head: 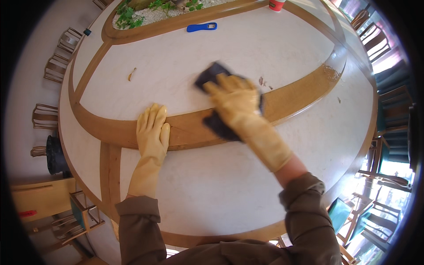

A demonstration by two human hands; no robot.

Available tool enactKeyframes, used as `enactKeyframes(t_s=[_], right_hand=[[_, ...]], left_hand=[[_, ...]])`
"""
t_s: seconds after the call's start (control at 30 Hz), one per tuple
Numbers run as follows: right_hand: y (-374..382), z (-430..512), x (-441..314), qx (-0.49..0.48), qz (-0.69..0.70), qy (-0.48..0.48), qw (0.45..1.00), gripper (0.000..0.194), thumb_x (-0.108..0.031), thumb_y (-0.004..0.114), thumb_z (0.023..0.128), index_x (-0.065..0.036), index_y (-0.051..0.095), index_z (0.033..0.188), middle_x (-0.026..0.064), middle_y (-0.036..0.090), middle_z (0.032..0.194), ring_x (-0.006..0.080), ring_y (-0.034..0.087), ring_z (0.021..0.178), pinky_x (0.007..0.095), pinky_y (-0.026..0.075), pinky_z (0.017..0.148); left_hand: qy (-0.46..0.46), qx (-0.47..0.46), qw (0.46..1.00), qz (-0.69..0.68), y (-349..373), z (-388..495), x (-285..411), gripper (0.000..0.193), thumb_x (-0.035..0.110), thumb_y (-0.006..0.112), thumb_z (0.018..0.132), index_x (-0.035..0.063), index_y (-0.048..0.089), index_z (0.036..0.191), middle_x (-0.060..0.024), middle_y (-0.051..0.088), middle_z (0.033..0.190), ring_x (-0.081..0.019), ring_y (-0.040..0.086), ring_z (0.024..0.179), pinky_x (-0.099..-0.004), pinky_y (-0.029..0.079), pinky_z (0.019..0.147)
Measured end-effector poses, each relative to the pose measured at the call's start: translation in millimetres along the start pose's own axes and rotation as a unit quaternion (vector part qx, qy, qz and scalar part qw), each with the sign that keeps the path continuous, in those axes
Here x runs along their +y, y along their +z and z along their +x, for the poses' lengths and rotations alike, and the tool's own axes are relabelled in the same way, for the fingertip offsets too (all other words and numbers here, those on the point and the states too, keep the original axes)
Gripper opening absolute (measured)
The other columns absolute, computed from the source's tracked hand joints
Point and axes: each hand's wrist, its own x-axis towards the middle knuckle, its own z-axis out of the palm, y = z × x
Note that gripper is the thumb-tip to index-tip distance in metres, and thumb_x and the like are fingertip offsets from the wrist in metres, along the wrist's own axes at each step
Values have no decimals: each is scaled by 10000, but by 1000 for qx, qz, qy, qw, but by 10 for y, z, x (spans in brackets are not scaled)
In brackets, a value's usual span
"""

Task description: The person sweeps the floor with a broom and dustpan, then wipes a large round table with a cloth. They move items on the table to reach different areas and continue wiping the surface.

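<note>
A large round table [205, 195] with a pale top and brown wooden bands lies before me. My right hand [233, 96], in a yellow rubber glove and slightly blurred, presses a dark cloth [213, 74] that lies across the curved band and the pale surface beyond it. My left hand [152, 132], gloved alike, rests flat on the same band with nothing in it. Dark smudges [261, 81] mark the top just right of the cloth. A curled yellowish-brown scrap [132, 74] lies beyond my left hand. The band's right end has a wet, shiny patch [331, 73].
A blue plastic tool [202, 27] lies near the raised wooden rim of a planter with white gravel [147, 16] and green plants. A red cup [276, 5] stands at the far right. Wooden chairs [55, 68] and a black bin [55, 154] surround the table.
</note>
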Motion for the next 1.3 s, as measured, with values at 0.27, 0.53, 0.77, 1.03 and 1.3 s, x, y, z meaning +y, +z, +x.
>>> enactKeyframes(t_s=[0.27, 0.53, 0.77, 1.03, 1.3], right_hand=[[-115, -258, 523, 75, 70, -74, 992, 271, -371, 791, 996, -355, 868, 1255, 7, 795, 1402, 272, 720, 1329, 475, 569, 1123], [-506, 409, 1244, 66, -97, 171, 978, 310, -283, 722, 1061, -351, 818, 1349, 38, 796, 1405, 372, 717, 1307, 535, 586, 1053], [-564, -488, 1038, -16, -48, 76, 996, 153, -299, 778, 1028, -240, 842, 1153, 84, 819, 1324, 373, 768, 1201, 549, 598, 978], [-371, 166, 1173, 6, -115, 175, 978, 289, -322, 667, 1093, -354, 825, 1333, 81, 789, 1411, 416, 742, 1201, 581, 590, 978], [-600, -339, 1688, -13, 1, 190, 982, 289, -383, 759, 1056, -331, 833, 1331, 57, 808, 1378, 397, 780, 1146, 561, 620, 972]], left_hand=[[-3, -2, 1000, -5, 1, -16, 19, 438, 176, 643, 1085, 42, 673, 1500, -192, 632, 1595, -426, 546, 1494, -553, 392, 1295], [4, 27, 1000, 7, -6, 51, 140, 398, 167, 689, 1051, 66, 666, 1436, -158, 649, 1540, -407, 558, 1454, -578, 414, 1263], [1, 31, 999, 7, 42, 40, 87, 437, 158, 701, 1037, 58, 644, 1458, -149, 642, 1533, -407, 558, 1444, -562, 422, 1250], [-7, 17, 1000, -5, -30, 59, 166, 445, 177, 661, 1067, 45, 673, 1491, -182, 648, 1575, -430, 559, 1472, -560, 404, 1282], [15, 37, 999, -5, 47, 48, 109, 462, 201, 726, 1033, 41, 643, 1459, -171, 646, 1513, -418, 567, 1427, -564, 432, 1230]])
